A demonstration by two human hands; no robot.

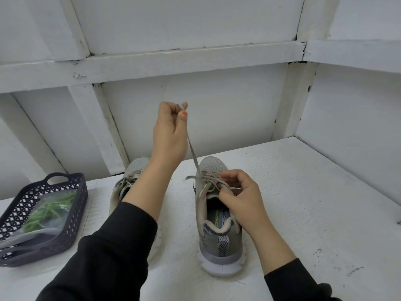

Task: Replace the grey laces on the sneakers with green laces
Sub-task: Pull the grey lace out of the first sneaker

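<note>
Grey lace (192, 149) rises, pinched by left hand (169, 135) (right hand (241, 199) grips sneaker (219, 248)).

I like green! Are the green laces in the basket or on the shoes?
In the basket. The green laces lie in a clear bag there; the shoes carry only grey laces.

Black long sleeves (121, 246), seemingly ribbed cuffs, orange-painted thumbnail (184, 113)
</note>
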